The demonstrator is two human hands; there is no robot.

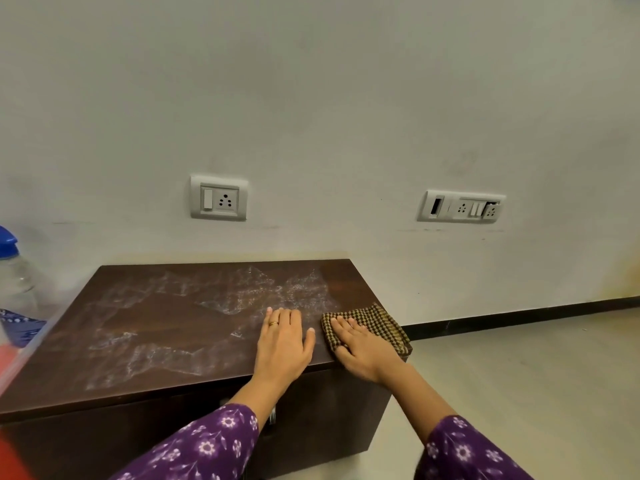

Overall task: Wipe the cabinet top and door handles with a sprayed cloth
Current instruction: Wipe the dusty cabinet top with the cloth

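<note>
We record a low dark-brown cabinet (pixel 311 427) standing against a pale wall (pixel 311 98). Its cabinet top (pixel 156 327) carries whitish streaks and patches over most of the left and centre, while the far right corner appears darker and free of them.

The left hand (pixel 284 341) lies flat on the top near the front edge, right of centre, palm down with the fingers straight and slightly spread. It holds nothing. A gold ring (pixel 273 323) sits on one finger.

The right hand (pixel 360 348) rests just beside it, palm down on a brown-and-tan checked cloth (pixel 379 322). The fingers are extended and press on the fabric rather than curling round it. The cloth lies at the front right corner of the top, with one fold hanging slightly over the right edge.

Both forearms emerge from purple floral sleeves (pixel 207 445). A small metallic part (pixel 273 416) shows on the cabinet front below the left forearm, and we cannot tell whether it is a door handle.

On the wall we note a single switch-and-socket plate (pixel 219 198) above the cabinet and a wider plate (pixel 462 206) to the right. A clear plastic bottle (pixel 15 282) with a blue cap (pixel 6 240) appears at the left edge. A dark skirting strip (pixel 519 315) meets the light floor (pixel 519 368) on the right.
</note>
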